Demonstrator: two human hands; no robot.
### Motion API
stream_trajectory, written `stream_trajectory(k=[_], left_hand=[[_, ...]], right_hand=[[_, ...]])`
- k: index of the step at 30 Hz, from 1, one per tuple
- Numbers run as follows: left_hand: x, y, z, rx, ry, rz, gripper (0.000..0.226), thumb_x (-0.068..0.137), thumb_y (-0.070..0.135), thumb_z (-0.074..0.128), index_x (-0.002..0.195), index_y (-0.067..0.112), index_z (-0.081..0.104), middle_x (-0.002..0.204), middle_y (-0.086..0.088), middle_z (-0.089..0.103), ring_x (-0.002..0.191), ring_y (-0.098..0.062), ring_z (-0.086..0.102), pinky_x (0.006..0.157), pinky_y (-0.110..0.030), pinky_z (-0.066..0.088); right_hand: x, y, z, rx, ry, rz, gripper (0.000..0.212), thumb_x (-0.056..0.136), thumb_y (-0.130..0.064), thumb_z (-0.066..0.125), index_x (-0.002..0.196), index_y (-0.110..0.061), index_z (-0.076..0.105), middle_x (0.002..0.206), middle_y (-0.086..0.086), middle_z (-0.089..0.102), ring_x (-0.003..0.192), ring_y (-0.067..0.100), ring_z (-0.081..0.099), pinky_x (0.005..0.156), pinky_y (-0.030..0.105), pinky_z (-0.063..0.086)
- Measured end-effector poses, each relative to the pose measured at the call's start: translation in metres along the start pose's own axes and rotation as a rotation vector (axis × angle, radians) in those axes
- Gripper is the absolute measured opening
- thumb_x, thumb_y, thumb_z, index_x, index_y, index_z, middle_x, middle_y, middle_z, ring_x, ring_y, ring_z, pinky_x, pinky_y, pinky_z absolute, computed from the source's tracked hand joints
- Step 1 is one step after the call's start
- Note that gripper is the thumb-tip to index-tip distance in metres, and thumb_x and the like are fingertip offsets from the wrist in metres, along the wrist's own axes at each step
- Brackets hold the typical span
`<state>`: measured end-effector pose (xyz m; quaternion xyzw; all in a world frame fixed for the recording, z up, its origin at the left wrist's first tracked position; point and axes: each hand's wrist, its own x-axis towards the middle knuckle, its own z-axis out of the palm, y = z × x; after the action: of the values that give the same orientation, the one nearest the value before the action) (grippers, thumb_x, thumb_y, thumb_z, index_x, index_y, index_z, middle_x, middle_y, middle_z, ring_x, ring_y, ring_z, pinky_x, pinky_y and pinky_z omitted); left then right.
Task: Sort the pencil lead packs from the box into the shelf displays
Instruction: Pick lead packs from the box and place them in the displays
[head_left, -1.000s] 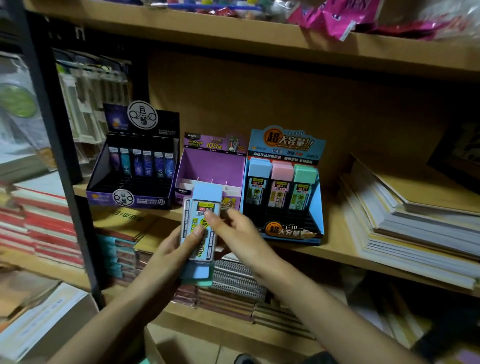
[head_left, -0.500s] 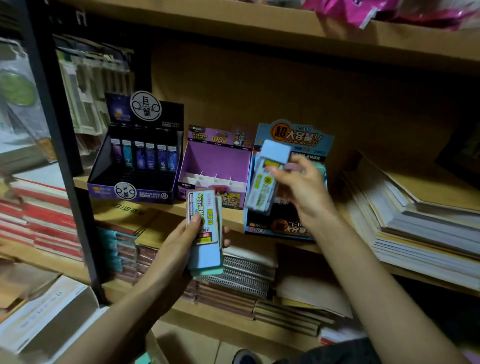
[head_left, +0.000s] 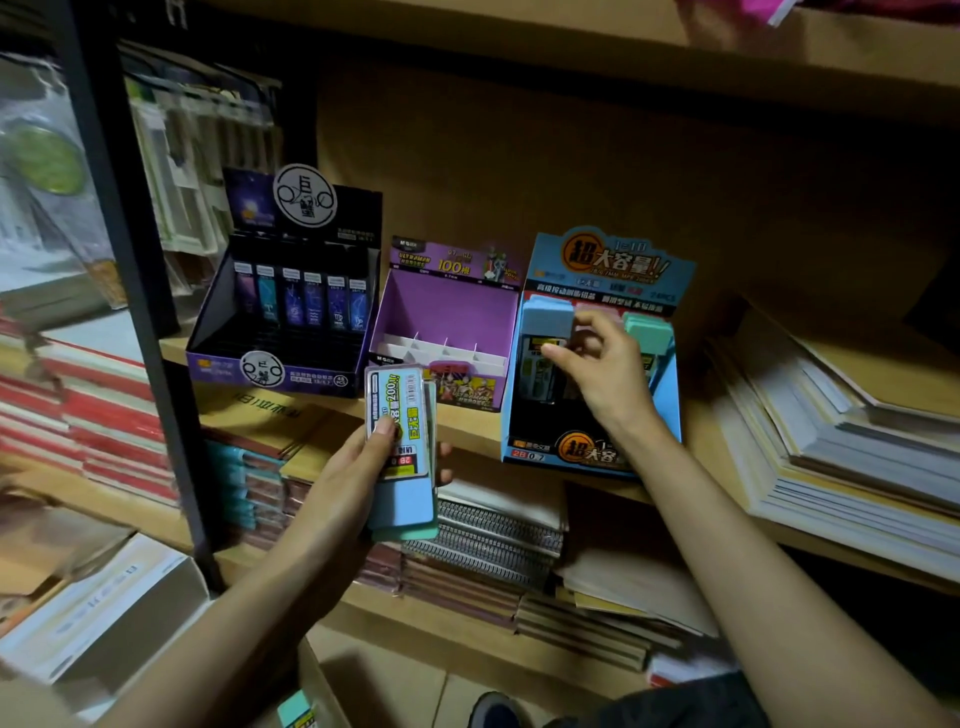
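Lead packs (head_left: 545, 322) stand in blue display (head_left: 613, 260) on wooden shelf (head_left: 698, 426).

My right hand (head_left: 602, 364) covers most of the pink-capped pack (head_left: 597, 310) in the blue display (head_left: 670, 400); I cannot tell whether its fingers pinch a pack or only touch one. My left hand (head_left: 358, 478) hides one side of the stack of packs (head_left: 402, 467) it grips, so I cannot count them. The green pack (head_left: 295, 714) is cut off by the bottom edge. The red-spined books (head_left: 104, 415) at the left are blurred. Print on the purple display (head_left: 447, 312) is too small to read.
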<state>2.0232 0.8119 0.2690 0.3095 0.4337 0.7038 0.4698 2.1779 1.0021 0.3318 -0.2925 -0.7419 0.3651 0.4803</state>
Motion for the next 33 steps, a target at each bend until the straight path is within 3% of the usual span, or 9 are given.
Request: stream_trajectory(k=[4, 7, 9, 15, 19, 22, 25, 28, 33], left_hand=[[0.0, -0.001, -0.001, 0.007, -0.005, 0.006, 0.044, 0.085, 0.043, 0.048, 0.119, 0.016, 0.056, 0.104, -0.013, 0.072, 0.085, -0.026, 0.072, 0.06, -0.032, 0.058], [-0.001, -0.002, 0.001, 0.018, 0.005, 0.015, 0.044, 0.084, 0.044, 0.048, 0.118, 0.018, 0.056, 0.103, -0.012, 0.072, 0.084, -0.025, 0.072, 0.06, -0.031, 0.058], [-0.002, -0.003, 0.001, 0.03, 0.012, 0.023, 0.043, 0.084, 0.044, 0.049, 0.117, 0.019, 0.057, 0.102, -0.011, 0.073, 0.083, -0.024, 0.072, 0.059, -0.032, 0.058], [-0.006, -0.002, 0.002, 0.057, 0.032, 0.031, 0.04, 0.084, 0.043, 0.05, 0.116, 0.02, 0.058, 0.101, -0.01, 0.073, 0.085, -0.024, 0.072, 0.06, -0.034, 0.059], [-0.01, 0.003, 0.003, 0.065, 0.056, 0.07, 0.03, 0.087, 0.038, 0.05, 0.111, 0.021, 0.058, 0.092, -0.005, 0.074, 0.079, -0.018, 0.072, 0.06, -0.035, 0.06], [-0.011, 0.007, 0.007, 0.049, 0.123, 0.099, 0.021, 0.093, 0.031, 0.048, 0.109, 0.021, 0.057, 0.083, -0.001, 0.073, 0.071, -0.013, 0.07, 0.051, -0.027, 0.056], [-0.012, 0.009, 0.011, 0.046, 0.202, 0.144, 0.024, 0.096, 0.028, 0.046, 0.116, 0.016, 0.053, 0.098, -0.01, 0.064, 0.081, -0.017, 0.062, 0.057, -0.026, 0.055], [-0.013, 0.013, 0.01, 0.04, 0.231, 0.168, 0.026, 0.097, 0.026, 0.044, 0.12, 0.016, 0.049, 0.102, -0.01, 0.063, 0.085, -0.018, 0.062, 0.066, -0.03, 0.054], [-0.015, 0.022, 0.007, -0.005, 0.238, 0.159, 0.031, 0.096, 0.024, 0.047, 0.125, 0.014, 0.047, 0.111, -0.012, 0.063, 0.096, -0.024, 0.062, 0.075, -0.038, 0.054]], right_hand=[[-0.002, 0.004, 0.001, -0.117, 0.012, 0.056, 0.031, 0.084, -0.011, 0.068, 0.112, -0.009, 0.057, 0.098, 0.001, 0.066, 0.085, 0.004, 0.064, 0.08, 0.024, 0.054], [-0.004, 0.009, 0.002, -0.577, 0.11, -0.09, 0.029, 0.084, -0.026, 0.069, 0.105, -0.009, 0.06, 0.093, -0.002, 0.055, 0.083, 0.012, 0.05, 0.067, 0.023, 0.035], [-0.004, 0.009, 0.002, -0.675, 0.118, -0.106, 0.029, 0.084, -0.031, 0.068, 0.099, -0.008, 0.059, 0.087, -0.002, 0.047, 0.08, 0.014, 0.043, 0.063, 0.024, 0.026], [-0.007, 0.001, 0.005, -1.039, 0.152, -0.073, 0.034, 0.087, -0.047, 0.059, 0.081, -0.013, 0.057, 0.082, 0.002, 0.057, 0.086, 0.022, 0.053, 0.063, 0.027, 0.032], [-0.029, -0.018, 0.013, -0.786, 0.107, -0.163, 0.028, 0.093, -0.038, 0.053, 0.074, -0.018, 0.051, 0.072, -0.006, 0.05, 0.07, 0.011, 0.047, 0.057, 0.024, 0.03], [-0.061, -0.042, 0.037, -0.323, -0.191, -0.009, 0.047, 0.091, -0.053, 0.045, 0.067, -0.014, 0.056, 0.057, -0.004, 0.053, 0.049, 0.007, 0.044, 0.049, 0.022, 0.032], [-0.093, -0.05, 0.065, -0.141, -0.467, 0.154, 0.053, 0.079, -0.068, 0.047, 0.067, -0.017, 0.06, 0.057, -0.006, 0.057, 0.054, 0.006, 0.05, 0.059, 0.025, 0.041], [-0.106, -0.046, 0.081, -0.104, -0.491, 0.182, 0.033, 0.081, -0.045, 0.067, 0.077, -0.014, 0.054, 0.062, -0.008, 0.048, 0.059, 0.008, 0.043, 0.06, 0.03, 0.036], [-0.099, -0.046, 0.079, 0.139, -0.473, 0.351, 0.017, 0.082, -0.017, 0.07, 0.083, -0.016, 0.053, 0.075, -0.003, 0.057, 0.065, 0.006, 0.053, 0.06, 0.019, 0.043]])
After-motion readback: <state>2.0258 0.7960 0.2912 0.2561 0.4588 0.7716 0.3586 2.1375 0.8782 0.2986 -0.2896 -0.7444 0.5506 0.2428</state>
